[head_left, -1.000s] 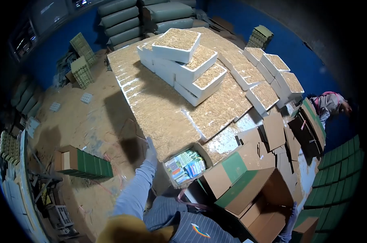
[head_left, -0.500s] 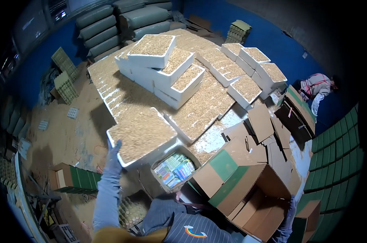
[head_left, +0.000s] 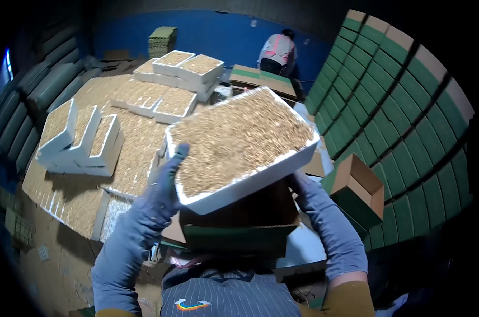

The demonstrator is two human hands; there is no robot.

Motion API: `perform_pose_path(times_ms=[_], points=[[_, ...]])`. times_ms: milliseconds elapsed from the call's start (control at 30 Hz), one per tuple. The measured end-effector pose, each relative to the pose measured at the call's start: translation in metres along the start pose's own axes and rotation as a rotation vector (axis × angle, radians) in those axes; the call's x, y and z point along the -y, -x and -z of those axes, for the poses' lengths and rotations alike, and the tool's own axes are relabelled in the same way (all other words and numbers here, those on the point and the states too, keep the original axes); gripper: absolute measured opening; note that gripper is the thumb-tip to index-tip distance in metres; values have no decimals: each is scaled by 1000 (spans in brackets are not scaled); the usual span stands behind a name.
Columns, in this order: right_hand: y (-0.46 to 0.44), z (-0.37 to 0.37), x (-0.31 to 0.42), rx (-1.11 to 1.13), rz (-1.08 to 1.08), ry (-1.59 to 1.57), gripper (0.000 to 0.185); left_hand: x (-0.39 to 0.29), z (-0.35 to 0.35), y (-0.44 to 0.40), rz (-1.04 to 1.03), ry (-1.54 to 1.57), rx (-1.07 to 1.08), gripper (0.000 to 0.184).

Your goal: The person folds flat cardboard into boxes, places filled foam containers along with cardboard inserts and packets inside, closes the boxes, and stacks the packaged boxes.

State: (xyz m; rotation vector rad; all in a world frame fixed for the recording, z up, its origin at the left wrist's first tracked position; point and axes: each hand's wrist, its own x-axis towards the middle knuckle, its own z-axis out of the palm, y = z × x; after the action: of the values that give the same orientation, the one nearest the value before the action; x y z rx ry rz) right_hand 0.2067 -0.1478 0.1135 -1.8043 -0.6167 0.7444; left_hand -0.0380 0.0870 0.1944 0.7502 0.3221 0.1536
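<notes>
1. Just beyond the striped apron, low in the frame, stands an open carton, its mouth partly covered by the foam box held above
2. That box, full of husk, fills the middle of the frame – half a second ago only the left hand was seen on it, the right at a carton – so its weight now seems shared
3. The left hand clasps the left end, thumb over the rim; the right hand reaches beneath the near right side, fingers hidden, so I cannot tell its grip
4. Right of centre, another carton stands open near the right sleeve; room looks tighter there than leftward, over the low husk bed
5. Farther off, green cartons wall the right side, stacked foam boxes edge the upper middle, and a co-worker bends at the top
</notes>
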Motion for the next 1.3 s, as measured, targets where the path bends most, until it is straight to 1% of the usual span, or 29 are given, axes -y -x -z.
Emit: perform_pose_path(times_ms=[33, 133, 167, 200, 300, 333, 433, 467, 500, 533, 600, 667, 700, 733, 767, 800, 833, 867, 933, 967, 1000, 1033, 1067, 1100, 1133, 1200, 1233, 1267, 1300], points=[[0, 3, -3, 9, 13, -22, 36, 11, -3, -17, -154, -369, 86, 62], [2, 10, -17, 24, 57, -53, 37, 32, -21, -14, 125, -201, 27, 64], [4, 11, -22, 29, 78, -56, 37, 36, -13, -10, 100, -279, 9, 66], [5, 12, -28, 25, 102, -55, 37, 32, -9, 0, 171, -235, -23, 64], [-1, 4, -49, 4, 207, 82, 38, 24, 2, 31, 119, -330, -163, 63], [-4, -1, -56, -22, 241, 150, 38, 28, 27, 34, 130, -354, -186, 62], [1, -27, -66, -168, 282, 379, 42, 40, 57, 47, 98, -693, -268, 68], [16, -33, -48, -218, 252, 373, 43, 45, 58, 46, 60, -807, -288, 69], [23, -29, -37, -153, 132, 284, 45, 49, 52, 41, 67, -805, -284, 69], [20, -19, -38, -149, 127, 288, 45, 56, 42, 37, 34, -840, -261, 67], [14, 3, -45, 30, -332, -344, 36, 64, 37, 30, -1, -853, -258, 66], [-24, 32, -112, -372, 144, -174, 31, 68, 48, 21, -24, -901, -246, 64], [-48, 47, -159, -613, 263, -153, 31, 73, 60, 16, -69, -1065, -330, 65], [-66, 64, -200, -814, 211, -13, 34, 70, 47, 16, 58, -1355, -457, 65], [-78, 78, -229, -1013, 161, 131, 37, 74, 42, 17, 2, -1316, -440, 65], [-82, 79, -244, -1042, 58, 44, 35, 78, 43, 18, -55, -1279, -422, 65], [-88, 76, -256, -1046, 10, -5, 36, 87, 55, 19, -224, -1360, -384, 66], [-94, 73, -269, -1050, -38, -54, 37, 80, 38, 23, -198, -1438, -380, 64], [-104, 70, -284, -1102, -261, -189, 39, 78, 39, 32, -357, -1276, -422, 61], [-108, 70, -288, -1116, -336, -236, 40, 79, 42, 36, -422, -1065, -448, 59], [-108, 71, -288, -1121, -133, -488, 37, 74, 40, 41, -513, -1013, -410, 58], [-103, 73, -279, -1111, 75, -737, 34, 67, 33, 44, -583, -1083, -456, 58], [-96, 88, -266, -1103, 63, -573, 32, 58, 26, 44, -657, -1150, -500, 57], [-81, 88, -219, -1053, 279, -585, 34, 44, 26, 43, -707, -1210, -494, 59], [-71, 94, -178, -1035, 340, -439, 33, 26, 21, 36, -759, -1459, -452, 61], [-42, 103, -95, -937, 410, -212, 32, -3, 3, 7, -875, -1914, -197, 72], [-26, 103, -50, -859, 425, -130, 32, -9, -6, -13, -904, -2025, -93, 88], [-11, 99, -5, -817, 448, -165, 31, -9, -15, -36, -939, -2131, 16, 104], [3, 94, 33, -774, 472, -197, 31, -6, -24, -59, -968, -2118, 87, 114]])
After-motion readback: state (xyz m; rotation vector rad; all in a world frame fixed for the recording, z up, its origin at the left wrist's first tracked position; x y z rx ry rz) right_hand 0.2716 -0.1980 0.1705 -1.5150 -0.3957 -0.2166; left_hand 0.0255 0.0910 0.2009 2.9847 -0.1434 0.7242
